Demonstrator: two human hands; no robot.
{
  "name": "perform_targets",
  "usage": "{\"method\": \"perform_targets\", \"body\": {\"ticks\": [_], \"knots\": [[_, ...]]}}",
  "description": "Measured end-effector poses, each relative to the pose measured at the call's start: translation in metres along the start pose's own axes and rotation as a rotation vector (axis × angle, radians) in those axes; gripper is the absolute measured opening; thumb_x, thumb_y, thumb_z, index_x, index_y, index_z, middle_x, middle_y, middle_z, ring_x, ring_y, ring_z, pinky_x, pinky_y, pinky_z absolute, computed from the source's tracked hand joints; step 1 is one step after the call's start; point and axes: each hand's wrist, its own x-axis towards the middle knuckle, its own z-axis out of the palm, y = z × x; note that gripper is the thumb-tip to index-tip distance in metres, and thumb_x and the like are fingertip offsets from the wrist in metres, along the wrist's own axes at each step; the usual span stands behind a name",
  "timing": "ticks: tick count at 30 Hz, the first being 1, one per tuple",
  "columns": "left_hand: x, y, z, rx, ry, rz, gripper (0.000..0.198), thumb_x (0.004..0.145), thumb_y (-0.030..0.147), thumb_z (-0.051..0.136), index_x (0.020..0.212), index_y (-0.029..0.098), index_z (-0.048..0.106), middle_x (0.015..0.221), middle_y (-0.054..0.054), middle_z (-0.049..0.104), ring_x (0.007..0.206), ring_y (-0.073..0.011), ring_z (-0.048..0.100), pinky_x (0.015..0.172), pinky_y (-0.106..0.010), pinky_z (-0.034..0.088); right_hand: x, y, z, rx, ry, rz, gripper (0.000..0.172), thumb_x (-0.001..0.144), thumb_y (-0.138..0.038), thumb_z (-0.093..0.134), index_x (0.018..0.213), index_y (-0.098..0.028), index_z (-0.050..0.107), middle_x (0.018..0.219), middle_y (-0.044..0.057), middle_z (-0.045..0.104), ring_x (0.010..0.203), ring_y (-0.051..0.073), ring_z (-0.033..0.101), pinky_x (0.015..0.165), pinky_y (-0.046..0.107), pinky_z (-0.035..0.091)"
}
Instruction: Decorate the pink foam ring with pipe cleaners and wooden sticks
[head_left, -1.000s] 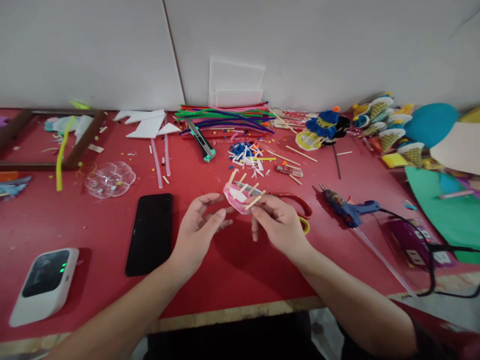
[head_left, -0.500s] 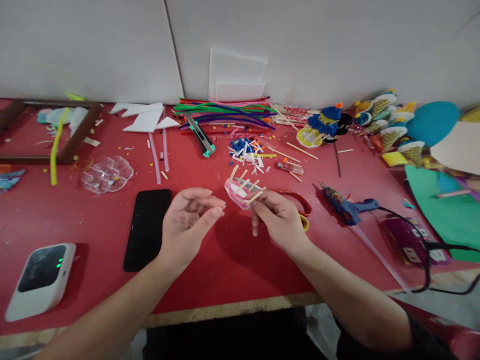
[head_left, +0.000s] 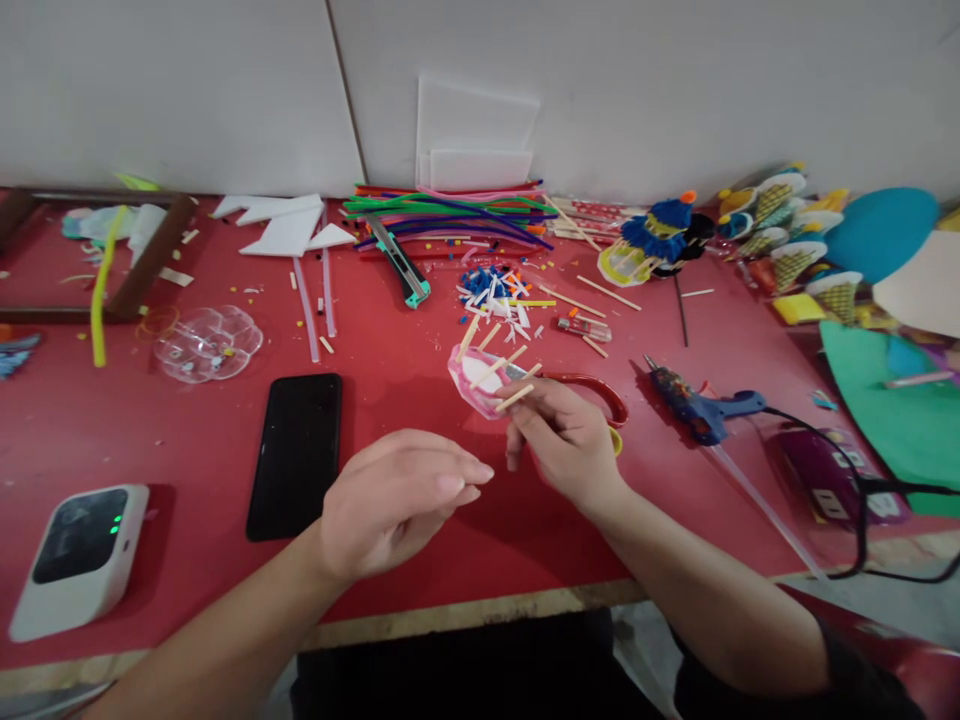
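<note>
My right hand (head_left: 566, 435) pinches the near edge of a small pink-rimmed white base with wooden sticks (head_left: 484, 378). Several short pale sticks rise slantwise from its rim, and the fingertips hide part of that edge. My left hand (head_left: 405, 495) hovers just left of and below the base, apart from it. Its fingers are loosely curved and partly stretched, with nothing visible in them. Behind my right hand lie red-handled scissors (head_left: 611, 395), partly covered.
A black phone (head_left: 295, 455) and a white device (head_left: 81, 560) lie left. A blue glue gun (head_left: 697, 405) with its cord is right. Beyond are foam scraps (head_left: 491, 290), a cutter (head_left: 397, 262), pipe cleaners (head_left: 450, 215) and a blue-topped figure (head_left: 652, 240).
My left hand has moved right and toward me, turning so its back faces up more. The right hand still holds the base in nearly the same place.
</note>
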Motion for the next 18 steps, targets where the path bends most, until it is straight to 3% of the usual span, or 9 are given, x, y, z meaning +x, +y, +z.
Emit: {"method": "perform_targets", "body": {"ticks": [7,13,18], "knots": [[-0.001,0.003,0.002,0.003,0.021,-0.047,0.061,0.072,-0.008,0.064,0.117,0.033,0.059,0.096,0.001,0.079,0.081,-0.0173,0.075,0.073,-0.032,0.061,-0.002,-0.001,0.000,-0.046,-0.015,-0.042,0.019,0.090,-0.026,0.051,0.098,-0.019,0.068,0.052,-0.006,0.059,0.042,0.009,0.059,0.044,0.020,0.048],[0.007,0.002,0.012,0.177,0.137,-0.385,0.017,0.076,0.011,0.072,0.086,0.025,0.071,0.083,-0.001,0.078,0.076,-0.0179,0.074,0.076,-0.028,0.060,-0.002,0.002,-0.001,-0.058,-0.009,-0.060,0.019,0.090,-0.024,0.052,0.099,-0.021,0.069,0.052,-0.006,0.058,0.042,0.009,0.058,0.044,0.020,0.048],[0.008,-0.002,0.015,0.134,0.154,-0.655,0.028,0.077,0.018,0.073,0.104,0.025,0.067,0.081,0.001,0.076,0.077,-0.0170,0.073,0.069,-0.024,0.058,-0.001,0.003,0.000,-0.028,-0.004,-0.052,0.018,0.089,-0.021,0.053,0.098,-0.020,0.069,0.054,-0.006,0.058,0.041,0.008,0.057,0.044,0.020,0.048]]}}
